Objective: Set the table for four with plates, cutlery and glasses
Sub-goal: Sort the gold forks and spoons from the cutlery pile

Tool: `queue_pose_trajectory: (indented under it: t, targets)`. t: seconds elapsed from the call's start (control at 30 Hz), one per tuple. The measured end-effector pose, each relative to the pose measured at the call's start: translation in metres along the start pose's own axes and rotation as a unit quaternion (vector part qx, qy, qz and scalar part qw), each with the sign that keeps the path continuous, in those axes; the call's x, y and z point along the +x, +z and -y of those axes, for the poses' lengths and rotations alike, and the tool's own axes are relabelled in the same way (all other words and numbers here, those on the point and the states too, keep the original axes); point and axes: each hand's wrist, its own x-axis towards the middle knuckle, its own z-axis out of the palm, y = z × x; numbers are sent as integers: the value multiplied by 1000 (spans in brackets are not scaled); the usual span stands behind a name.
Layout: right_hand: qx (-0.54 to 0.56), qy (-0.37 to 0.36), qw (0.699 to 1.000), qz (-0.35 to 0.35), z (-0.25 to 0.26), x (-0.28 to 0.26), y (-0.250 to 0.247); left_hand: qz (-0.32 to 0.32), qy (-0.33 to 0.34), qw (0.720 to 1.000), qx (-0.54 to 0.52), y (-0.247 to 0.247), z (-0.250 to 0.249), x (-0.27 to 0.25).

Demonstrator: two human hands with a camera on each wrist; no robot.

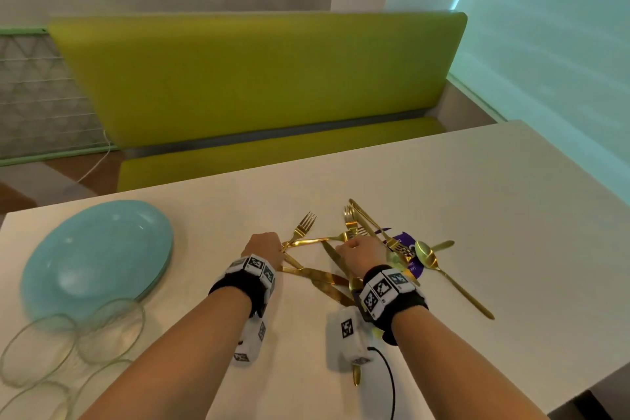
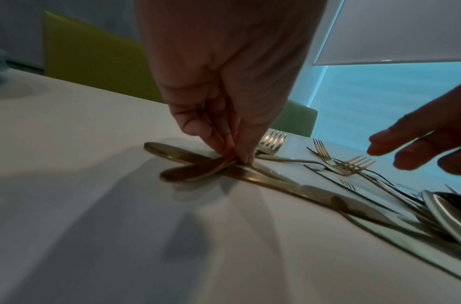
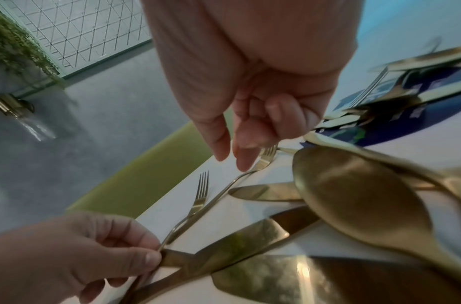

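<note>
I see my left hand [image 1: 264,246] pinching gold cutlery handles [image 2: 198,168] just right of the blue plates [image 1: 97,257]; glasses [image 1: 68,348] sit nearer me. My right hand [image 1: 361,254] hovers over a fork [image 3: 263,162], fingers loosely curled, grasping nothing.

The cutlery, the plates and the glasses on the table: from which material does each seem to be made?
Cutlery: likely metal with a polished gold finish; it gives mirror-like reflections. Plates: probably glazed ceramic, pale blue, with soft glossy highlights; hard plastic is possible. Glasses: clear glass or clear plastic; the table shows through them.
</note>
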Motion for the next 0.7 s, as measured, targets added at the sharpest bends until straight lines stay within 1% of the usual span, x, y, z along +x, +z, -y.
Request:
queue_pose_trajectory:
  t: [0.13, 0.23, 0.3, 0.37, 0.4, 0.43, 0.53, 0.63, 0.7]
  targets:
    - [-26, 12, 999, 16, 11, 9, 9, -9, 1, 998, -61, -3, 3, 2]
    - [9, 36, 999, 30, 22, 13, 17, -29, -3, 994, -108, -10, 8, 2]
    - [7, 49, 998, 37, 28, 18, 21, -43, -3, 991, -126, -18, 9, 3]
    - [-31, 28, 998, 52, 34, 22, 30, -57, -13, 987, -147, -26, 8, 4]
    - [-28, 28, 998, 56, 36, 25, 35, -63, -21, 985, -157, -30, 7, 5]
    - [-16, 33, 998, 50, 38, 26, 39, -69, -30, 983, -168, -32, 6, 5]
    - [42, 79, 995, 51, 47, 30, 46, -75, -48, 972, -218, -36, 7, 6]
    - [32, 99, 994, 34, 48, 34, 48, -75, -55, 964, -249, -36, 8, 5]
    - [33, 99, 994, 36, 47, 37, 50, -83, -61, 959, -263, -36, 9, 4]
